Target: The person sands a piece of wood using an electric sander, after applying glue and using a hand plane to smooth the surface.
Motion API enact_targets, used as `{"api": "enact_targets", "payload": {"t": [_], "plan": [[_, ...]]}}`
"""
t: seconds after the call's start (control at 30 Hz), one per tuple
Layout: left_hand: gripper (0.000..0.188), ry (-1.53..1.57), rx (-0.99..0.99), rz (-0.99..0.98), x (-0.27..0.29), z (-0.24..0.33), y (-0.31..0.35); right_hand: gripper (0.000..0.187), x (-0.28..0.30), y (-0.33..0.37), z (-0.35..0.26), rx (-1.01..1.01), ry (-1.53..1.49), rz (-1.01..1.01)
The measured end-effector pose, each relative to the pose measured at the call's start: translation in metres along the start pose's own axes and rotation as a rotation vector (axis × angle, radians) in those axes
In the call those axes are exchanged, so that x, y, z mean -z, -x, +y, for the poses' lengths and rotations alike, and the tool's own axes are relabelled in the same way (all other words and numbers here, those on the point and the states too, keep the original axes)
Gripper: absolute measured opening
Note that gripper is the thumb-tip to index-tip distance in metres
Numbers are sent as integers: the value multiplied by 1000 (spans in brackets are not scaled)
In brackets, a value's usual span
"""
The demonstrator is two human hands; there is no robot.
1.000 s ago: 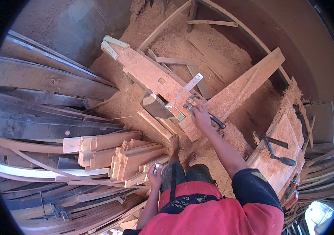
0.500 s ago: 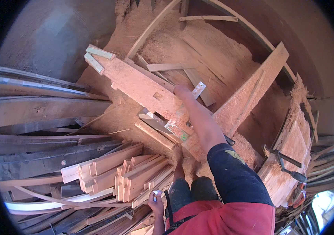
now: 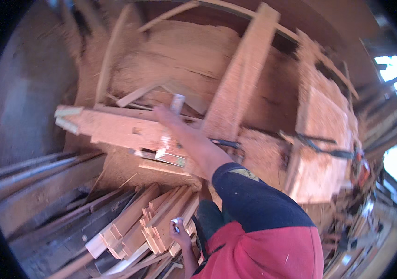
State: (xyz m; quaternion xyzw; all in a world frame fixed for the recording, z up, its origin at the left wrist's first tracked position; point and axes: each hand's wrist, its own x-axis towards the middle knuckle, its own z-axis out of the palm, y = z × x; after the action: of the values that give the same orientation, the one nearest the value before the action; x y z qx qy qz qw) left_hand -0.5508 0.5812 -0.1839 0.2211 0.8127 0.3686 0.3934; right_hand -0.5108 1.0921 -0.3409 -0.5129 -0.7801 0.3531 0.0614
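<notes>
My right hand (image 3: 165,116) rests at the far edge of a sawdust-covered wooden bench plank (image 3: 110,128), beside an upright pale metal strip (image 3: 177,103). Its fingers are blurred and hidden, so their grip is unclear. Low in the view, my left hand (image 3: 180,236) is closed around a small whitish, shiny object (image 3: 176,224) whose kind I cannot make out. The plank has a square hole and two pale greenish strips (image 3: 68,111) at its left end. A flat piece with a green patch (image 3: 170,159) lies at its near edge.
Several grooved timber pieces (image 3: 154,228) are stacked at the lower left, by long dark boards (image 3: 45,186). A wide board (image 3: 242,74) slants away from the bench. A bar clamp (image 3: 321,145) sits on a thick wooden slab (image 3: 324,167) at the right. Sawdust covers the floor.
The view has swung to the right, so the bench and slab appear farther left. My right hand stays at the plank's far edge. My left hand still holds the small whitish object.
</notes>
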Motion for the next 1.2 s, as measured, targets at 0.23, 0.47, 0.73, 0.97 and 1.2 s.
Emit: {"api": "enact_targets", "payload": {"t": [0.23,0.47,0.73,0.97,1.2], "plan": [[17,-70,-126,-130,-27,28,-2,18,75,177,-28,-148,-613,348],[22,-25,-413,-239,-87,47,4,25,157,513,49,-102,-609,513],[22,72,-401,-419,-201,67,151,20,221,803,140,-347,-335,635],[23,69,-528,-568,-246,58,229,28,198,847,175,-96,225,654],[20,43,-495,-499,-239,54,257,62,165,849,157,-182,354,688]]}}
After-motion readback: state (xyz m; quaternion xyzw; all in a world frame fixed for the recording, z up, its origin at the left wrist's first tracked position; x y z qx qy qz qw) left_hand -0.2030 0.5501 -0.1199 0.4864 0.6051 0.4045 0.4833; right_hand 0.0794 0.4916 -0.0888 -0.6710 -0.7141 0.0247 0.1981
